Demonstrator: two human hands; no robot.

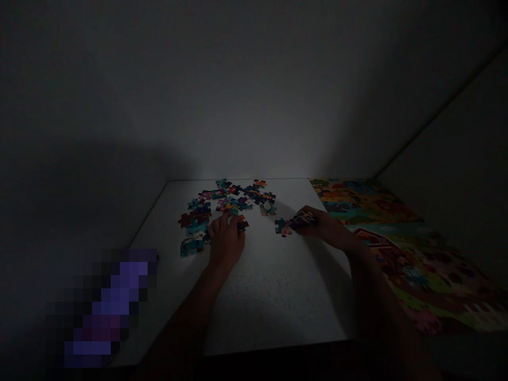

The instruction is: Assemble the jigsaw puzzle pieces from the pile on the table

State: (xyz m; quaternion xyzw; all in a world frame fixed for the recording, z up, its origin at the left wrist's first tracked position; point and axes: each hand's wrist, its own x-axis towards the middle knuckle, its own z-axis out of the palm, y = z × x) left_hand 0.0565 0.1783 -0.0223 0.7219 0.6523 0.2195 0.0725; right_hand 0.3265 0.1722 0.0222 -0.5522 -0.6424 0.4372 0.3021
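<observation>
because the light is so dim and your right arm throws a shadow down the bench (278,296), you could easily misread a piece's colour or edge. your right grip (319,225) seems closed around some dark puzzle pieces (304,218); you cannot tell how many, and if the fingers slacken, one could slip out onto the bench. a teal and pink piece (283,226) sits at their left end, held or lying flat, you cannot tell, so a careless nudge could shove it away.

your left grip (228,235) rests palm down at the right side of the loose pieces (226,203), fingers bent. a red and dark piece (243,223) pokes out beside it, but whether it is pinched or merely covered is unclear. dragging that palm could scatter its neighbours.

both arms reach forward from the near edge, the left slanting inward, the right bent so its fingers point left. your right forearm passes in front of the farm picture's (444,270) left border; a dropped elbow could catch and shift it.
</observation>
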